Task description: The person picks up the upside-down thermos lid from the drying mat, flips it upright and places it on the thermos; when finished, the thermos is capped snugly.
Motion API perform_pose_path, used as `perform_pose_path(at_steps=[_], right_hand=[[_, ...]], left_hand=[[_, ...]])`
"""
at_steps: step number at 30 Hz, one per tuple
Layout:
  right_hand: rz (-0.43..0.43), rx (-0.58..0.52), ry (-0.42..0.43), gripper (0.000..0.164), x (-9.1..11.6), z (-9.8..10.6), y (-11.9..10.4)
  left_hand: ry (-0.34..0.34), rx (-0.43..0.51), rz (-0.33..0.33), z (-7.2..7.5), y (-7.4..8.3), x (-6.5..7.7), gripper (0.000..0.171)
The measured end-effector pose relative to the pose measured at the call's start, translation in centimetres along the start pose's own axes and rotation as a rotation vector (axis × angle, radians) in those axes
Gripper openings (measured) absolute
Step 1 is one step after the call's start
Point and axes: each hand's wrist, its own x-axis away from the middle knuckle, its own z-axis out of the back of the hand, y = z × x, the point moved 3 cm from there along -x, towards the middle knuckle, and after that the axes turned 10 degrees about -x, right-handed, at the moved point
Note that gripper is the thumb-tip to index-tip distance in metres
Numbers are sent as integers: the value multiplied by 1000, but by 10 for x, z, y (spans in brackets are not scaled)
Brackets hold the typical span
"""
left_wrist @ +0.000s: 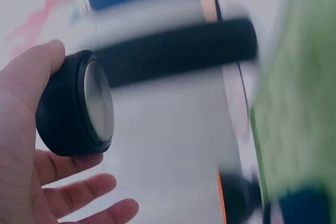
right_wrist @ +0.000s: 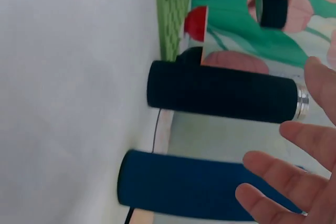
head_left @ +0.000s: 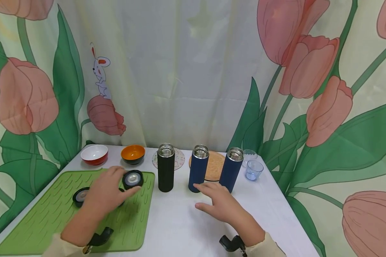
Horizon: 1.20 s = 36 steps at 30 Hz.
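Note:
My left hand [head_left: 105,189] pinches a black bottle lid [head_left: 133,179] between thumb and fingers above a green mat [head_left: 133,228]; the lid's silvery inner side shows. In the left wrist view the other fingers spread out below this lid [left_wrist: 63,111]. Another lid [head_left: 80,196] lies on the mat, and one more is mostly hidden behind the left hand. A black bottle [head_left: 166,175] stands uncapped right of the mat. Two uncapped blue bottles, the middle one [head_left: 197,173] and the right one [head_left: 231,171], stand near my right hand [head_left: 223,203], whose fingers are spread and hold nothing.
At the back left sit a red-and-white bowl [head_left: 94,155] and an orange bowl [head_left: 133,154]. Behind the bottles are a patterned round mat [head_left: 179,159] and a round wooden board [head_left: 214,167]. Clear glasses, one a bluish glass [head_left: 254,170], stand at the right edge.

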Motion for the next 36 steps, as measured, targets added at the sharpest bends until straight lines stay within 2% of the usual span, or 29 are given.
perform_pose_path(at_steps=[3,6,9,12,19,23,28,36], right_hand=[[10,-87,-4,68,-8,-1,-7],[19,-156,-3,71,-13,-3,-12],[28,-223,4,72,-17,-5,-16],[36,-276,9,71,-19,-7,-18],[78,-342,27,68,-21,-14,-15],[73,-344,38,72,-23,-19,-13],[62,-339,66,75,-24,-22,-11],[89,-335,98,72,-25,-22,-12]], left_hand=[[-25,47,-106,-6,39,-5,81],[-67,87,-182,-13,70,-9,82],[-106,122,-243,-19,91,-12,81],[-114,154,-286,-23,104,-12,77],[-104,220,-353,-31,118,-17,74],[-101,236,-389,-33,122,-19,72],[-87,242,-392,-33,123,-20,71],[-88,250,-387,-33,125,-20,73]])
